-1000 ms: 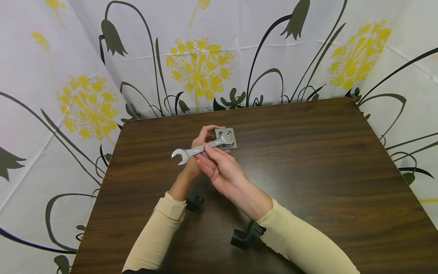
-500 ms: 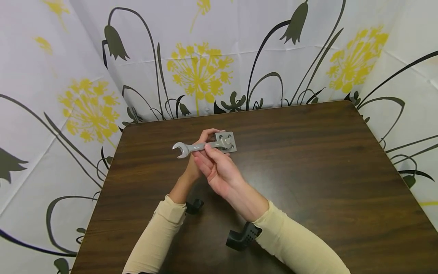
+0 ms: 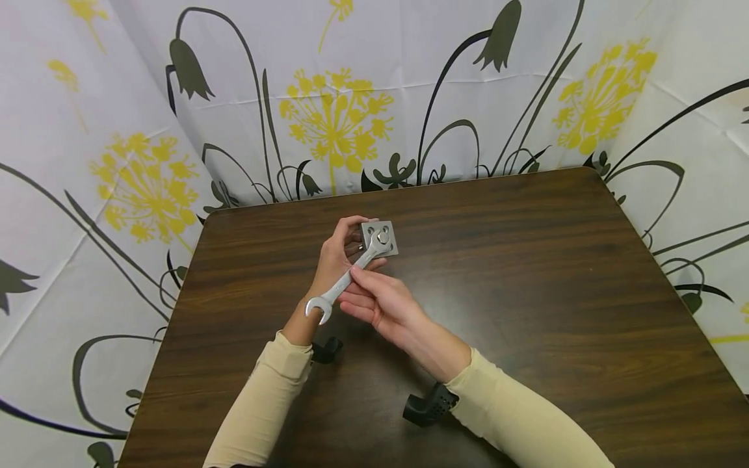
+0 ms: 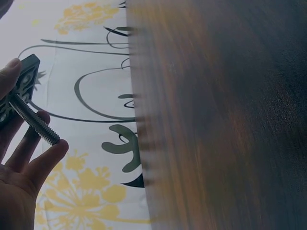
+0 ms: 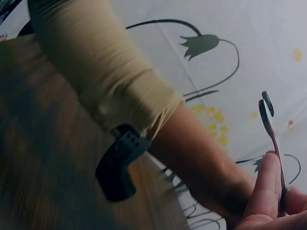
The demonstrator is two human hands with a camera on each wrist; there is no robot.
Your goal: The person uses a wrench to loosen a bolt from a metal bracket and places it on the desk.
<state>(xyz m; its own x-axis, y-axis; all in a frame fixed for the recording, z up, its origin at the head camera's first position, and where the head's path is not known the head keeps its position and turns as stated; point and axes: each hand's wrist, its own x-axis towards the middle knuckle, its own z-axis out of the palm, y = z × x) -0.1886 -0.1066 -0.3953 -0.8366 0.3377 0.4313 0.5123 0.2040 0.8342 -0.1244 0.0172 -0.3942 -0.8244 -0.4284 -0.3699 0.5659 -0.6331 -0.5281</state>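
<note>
In the head view my left hand (image 3: pixel 331 259) holds up a small square grey metal plate (image 3: pixel 392 247) with holes. A bolt head (image 3: pixel 383 236) shows on its face. The left wrist view shows the bolt's threaded shank (image 4: pixel 37 120) sticking out behind the plate, its end at a fingertip. My right hand (image 3: pixel 391 304) pinches a combination wrench (image 3: pixel 341 285) by the shank between thumb and fingers. The wrench's ring end sits around the bolt head; its open end points down toward my left wrist. The right wrist view shows that open end (image 5: pixel 264 111) edge-on.
Both hands are above a dark wood-grain table (image 3: pixel 526 292). A white curtain (image 3: pixel 445 39) with yellow and grey flowers hangs behind it and at the sides. Black wrist camera mounts (image 3: pixel 430 406) hang under both forearms.
The wrench's open end first rose slightly, then swung down toward me, while its ring end stayed at the bolt head. My right hand moved a little down with it. The left hand still holds the plate.
</note>
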